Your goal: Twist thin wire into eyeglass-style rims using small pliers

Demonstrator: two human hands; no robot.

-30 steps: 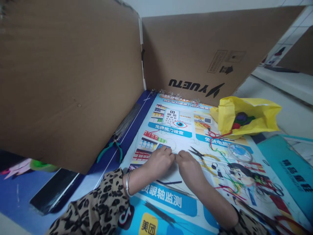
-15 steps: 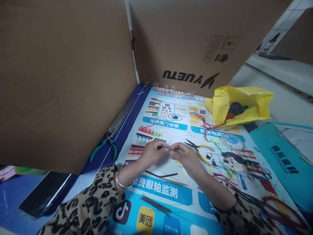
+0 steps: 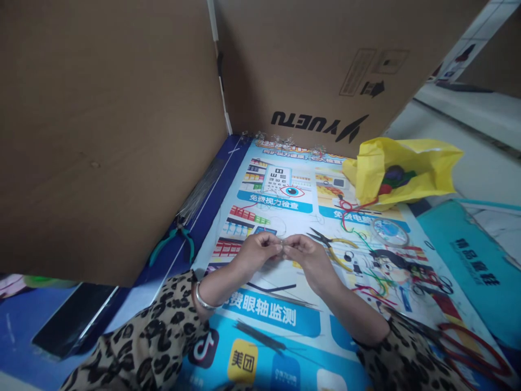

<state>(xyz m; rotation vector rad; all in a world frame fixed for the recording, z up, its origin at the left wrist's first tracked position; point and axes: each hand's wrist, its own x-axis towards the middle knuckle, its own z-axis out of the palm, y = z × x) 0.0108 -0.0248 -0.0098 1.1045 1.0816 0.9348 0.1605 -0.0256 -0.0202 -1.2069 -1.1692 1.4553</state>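
Observation:
My left hand [image 3: 257, 254] and my right hand [image 3: 310, 259] meet over the printed poster [image 3: 299, 334], thumbs and fingertips pinched and almost touching. Between them is a thin wire [image 3: 280, 221], which seems to curve up above the fingertips; its part inside the fingers is hidden. Just right of my right hand lie pliers with yellow handles [image 3: 341, 255], jaws apart. A bundle of short dark wires [image 3: 260, 335] rests on the poster below my hands.
Cardboard walls [image 3: 109, 130] stand at left and back. Teal-handled pliers [image 3: 173, 244] and long wires [image 3: 199, 193] lie left. At right are a yellow bag [image 3: 370, 171], a tape-like roll [image 3: 389, 232], coloured cords [image 3: 380, 285] and red-handled scissors [image 3: 474, 347]. Small wire pieces [image 3: 285, 142] line the back.
Both hands stay pinched together at nearly the same spot, with the fingertips slightly closer. The camera view has shifted a little; the surrounding things have not moved.

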